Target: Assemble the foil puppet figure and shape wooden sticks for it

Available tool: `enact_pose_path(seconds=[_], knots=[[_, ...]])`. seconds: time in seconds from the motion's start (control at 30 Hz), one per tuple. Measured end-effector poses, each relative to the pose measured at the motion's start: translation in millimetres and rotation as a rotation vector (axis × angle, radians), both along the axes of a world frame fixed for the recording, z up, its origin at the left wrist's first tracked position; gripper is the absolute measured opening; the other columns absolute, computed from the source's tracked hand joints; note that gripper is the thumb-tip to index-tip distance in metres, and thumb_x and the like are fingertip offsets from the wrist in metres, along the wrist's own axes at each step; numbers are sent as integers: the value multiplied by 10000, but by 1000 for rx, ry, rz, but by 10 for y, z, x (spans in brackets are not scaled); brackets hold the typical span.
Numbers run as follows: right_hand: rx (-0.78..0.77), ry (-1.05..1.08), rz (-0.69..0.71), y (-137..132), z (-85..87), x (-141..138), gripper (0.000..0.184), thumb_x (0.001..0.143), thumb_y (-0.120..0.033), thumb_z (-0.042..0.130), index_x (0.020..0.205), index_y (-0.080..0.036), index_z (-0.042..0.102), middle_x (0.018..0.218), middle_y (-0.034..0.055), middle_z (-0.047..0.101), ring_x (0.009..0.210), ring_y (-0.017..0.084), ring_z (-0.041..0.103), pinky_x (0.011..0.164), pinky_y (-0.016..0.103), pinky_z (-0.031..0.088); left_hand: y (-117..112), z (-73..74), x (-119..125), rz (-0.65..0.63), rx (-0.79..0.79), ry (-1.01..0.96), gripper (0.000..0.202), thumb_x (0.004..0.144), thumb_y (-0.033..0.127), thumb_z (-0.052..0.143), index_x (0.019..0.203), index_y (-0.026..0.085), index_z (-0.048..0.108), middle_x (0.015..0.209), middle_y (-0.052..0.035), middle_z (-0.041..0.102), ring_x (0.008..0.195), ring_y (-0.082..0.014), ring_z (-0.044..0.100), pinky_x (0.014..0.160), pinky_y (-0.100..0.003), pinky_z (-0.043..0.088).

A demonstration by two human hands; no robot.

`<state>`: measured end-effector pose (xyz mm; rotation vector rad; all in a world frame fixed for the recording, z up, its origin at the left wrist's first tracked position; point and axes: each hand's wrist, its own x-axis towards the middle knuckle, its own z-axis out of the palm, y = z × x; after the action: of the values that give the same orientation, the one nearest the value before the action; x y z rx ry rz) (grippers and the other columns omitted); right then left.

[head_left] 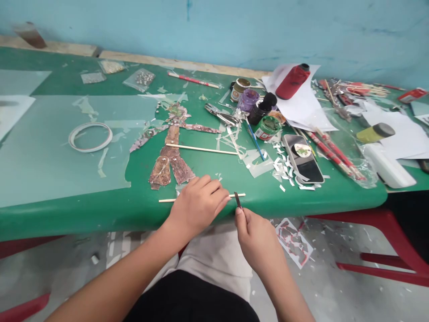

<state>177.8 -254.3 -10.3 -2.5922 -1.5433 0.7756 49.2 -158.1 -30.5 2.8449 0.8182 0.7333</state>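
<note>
The left hand curls down over a thin stick, its fingers bent nearly closed on it; the stick lies beneath them along the near edge of the bench, both ends jutting out. The right hand's fingers wrap closely round a knife, its blade across the stick just right of the left fingers; whether it touches cannot be told. The stick looks light and stiff, apt to roll or splinter, so a firm pinch near the blade seems best, fingertips off the edge. Just beyond the left fingers lie a brown jointed figure, probably fragile, and another stick across it, both easily nudged. Beyond the right fingers are a phone, paper scraps and a green paint jar.
</note>
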Motion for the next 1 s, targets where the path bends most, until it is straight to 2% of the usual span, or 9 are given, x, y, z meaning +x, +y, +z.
enact_pose_path(seconds=[0.17, 0.47, 0.77, 1.0], knots=[[-1, -10, 5, 6, -6, -2, 382, 997, -307, 280, 753, -192, 550, 701, 56, 639, 610, 178, 543, 543, 270, 205, 1, 2, 0, 0, -8, 0, 231, 944, 282, 495, 813, 197, 664, 755, -11, 635, 732, -164, 500, 642, -307, 358], [-84, -57, 32, 78, 101, -57, 360, 994, -267, 279, 812, -181, 578, 770, 94, 673, 669, 216, 598, 552, 289, 201, 2, -12, 5, 18, -18, -13, 221, 935, 290, 517, 810, 196, 672, 743, -17, 617, 718, -162, 498, 641, -296, 365], [-8, -12, 2, 49, 53, -52, 360, 996, -281, 279, 798, -187, 564, 772, 80, 667, 655, 194, 573, 556, 276, 209, 2, -3, 3, 20, -39, 8, 219, 935, 287, 518, 824, 199, 685, 746, -20, 619, 725, -160, 503, 652, -300, 371], [130, 45, -48, 3, -24, 7, 370, 977, -318, 265, 669, -212, 439, 623, 35, 570, 555, 160, 458, 544, 260, 212, 2, -18, -1, 25, -23, -5, 215, 932, 290, 523, 821, 201, 683, 741, -17, 621, 724, -164, 500, 643, -300, 372]])
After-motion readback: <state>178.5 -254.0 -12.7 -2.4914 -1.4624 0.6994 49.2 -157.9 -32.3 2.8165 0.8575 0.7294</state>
